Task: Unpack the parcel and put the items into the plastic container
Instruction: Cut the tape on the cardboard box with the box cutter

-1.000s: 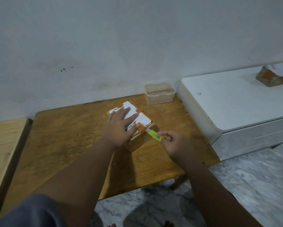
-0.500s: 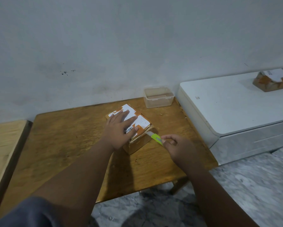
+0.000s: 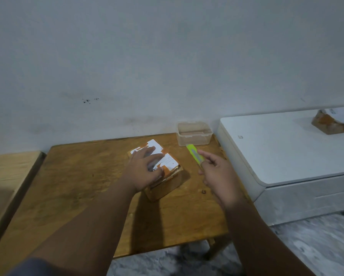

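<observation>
One parcel (image 3: 157, 172) sits mid-table, our left hand (image 3: 145, 172) spread flat on its labelled top, pressing it to the wooden table (image 3: 77, 186). A second ago the green cutter (image 3: 195, 156) had its tip at the parcel's right edge; now we have drawn it clear, and our right hand (image 3: 218, 176) pinches its handle between thumb and fingers, holding it up to the right of the box with the tip pointing toward the plastic container (image 3: 194, 133). That suggests the tape cut on that side is finished or paused. The flaps look closed, so nothing is unpacked yet. The container waits open and empty at the table's far edge. Another parcel (image 3: 334, 122) rests on the white cabinet (image 3: 276, 152) beyond.
</observation>
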